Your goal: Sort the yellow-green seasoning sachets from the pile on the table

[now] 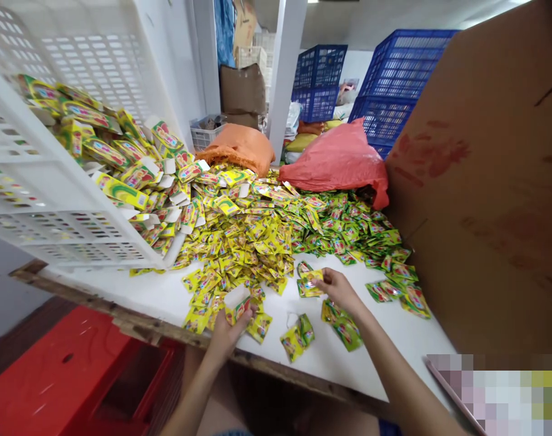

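Firmly, left hand point(228, 332) clasps a small open yellow cardboard carton point(236, 303), right hand point(340, 289) pinches glossy yellow-green sachets point(309, 282) beside the sachet heap point(257, 233).

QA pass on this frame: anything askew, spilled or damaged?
Yes. The white crate lies tipped on its side, small cartons spilling onto the sachet pile. The table's front edge is splintered. Red smears mark the cardboard sheet.

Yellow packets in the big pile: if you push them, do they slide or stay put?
Probably slide: the yellow packets look shiny and lie loose on the smooth white table. They seem light and thin, since the right hand pinches a few at once. Likely bendy: some lie curled beside the small box in the left hand.
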The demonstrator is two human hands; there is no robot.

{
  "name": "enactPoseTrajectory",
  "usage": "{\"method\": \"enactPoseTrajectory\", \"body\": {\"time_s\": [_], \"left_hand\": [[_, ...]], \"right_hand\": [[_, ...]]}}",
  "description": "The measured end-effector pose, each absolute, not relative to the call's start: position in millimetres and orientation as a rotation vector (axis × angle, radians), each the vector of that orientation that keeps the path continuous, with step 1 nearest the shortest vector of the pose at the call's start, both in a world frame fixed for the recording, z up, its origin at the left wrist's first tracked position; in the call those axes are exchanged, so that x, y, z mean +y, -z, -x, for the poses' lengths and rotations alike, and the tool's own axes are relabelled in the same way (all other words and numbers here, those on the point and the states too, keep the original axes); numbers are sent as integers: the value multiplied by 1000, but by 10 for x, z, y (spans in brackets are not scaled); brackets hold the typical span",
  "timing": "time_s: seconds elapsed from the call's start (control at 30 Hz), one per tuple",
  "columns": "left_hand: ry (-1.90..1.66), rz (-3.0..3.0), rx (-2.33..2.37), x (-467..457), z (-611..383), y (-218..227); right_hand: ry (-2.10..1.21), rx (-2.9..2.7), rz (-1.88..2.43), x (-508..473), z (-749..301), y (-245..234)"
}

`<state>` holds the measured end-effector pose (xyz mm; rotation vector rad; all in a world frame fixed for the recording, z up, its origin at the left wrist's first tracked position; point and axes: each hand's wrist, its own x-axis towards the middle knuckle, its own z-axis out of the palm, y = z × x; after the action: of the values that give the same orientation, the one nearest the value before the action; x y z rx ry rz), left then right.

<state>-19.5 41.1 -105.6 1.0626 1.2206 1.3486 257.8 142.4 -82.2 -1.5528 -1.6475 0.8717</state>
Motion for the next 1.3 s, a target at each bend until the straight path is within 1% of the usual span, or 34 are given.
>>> {"method": "enactPoseTrajectory", "body": {"time_s": [0.1,0.2,0.33,0.5,0.63,0.77,0.87,0.97,1.1,1.2,1.3], "left_hand": [[-1354,-1049,1220,402,190,1065],[-1344,-1043,1211,393,184,1054],[-1325,-1018,1189,392,153,1022],[-1237,-1048,1111,412,28,1017],[-1205,-1065,1072,449,-90,1065],[-1166,-1009,1005,461,-158,1075],[-1072,-977,916,445,-174,1022],[-977,-1006,859,430,-173,962],[-946,-1054,835,415,-169,954],[-888,-1108,868,399,-173,987],[-813,-1169,898,387,-184,1008]], "right_hand": [[-840,-1620,1669,1411,-2529,1011],[-737,-1560,1831,1410,-2459,1214],[-604,-1501,1974,1457,-2408,1340],[-622,-1486,1990,1464,-2396,1360],[-694,-1509,1893,1386,-2405,1345],[-736,-1487,1705,1172,-2309,1197],[-731,-1470,1558,927,-2112,957],[-655,-1544,1373,706,-1872,673],[-600,-1967,1120,584,-1695,418],[-573,-2275,1169,587,-1709,334],[-493,-2466,1258,593,-1734,266]]}}
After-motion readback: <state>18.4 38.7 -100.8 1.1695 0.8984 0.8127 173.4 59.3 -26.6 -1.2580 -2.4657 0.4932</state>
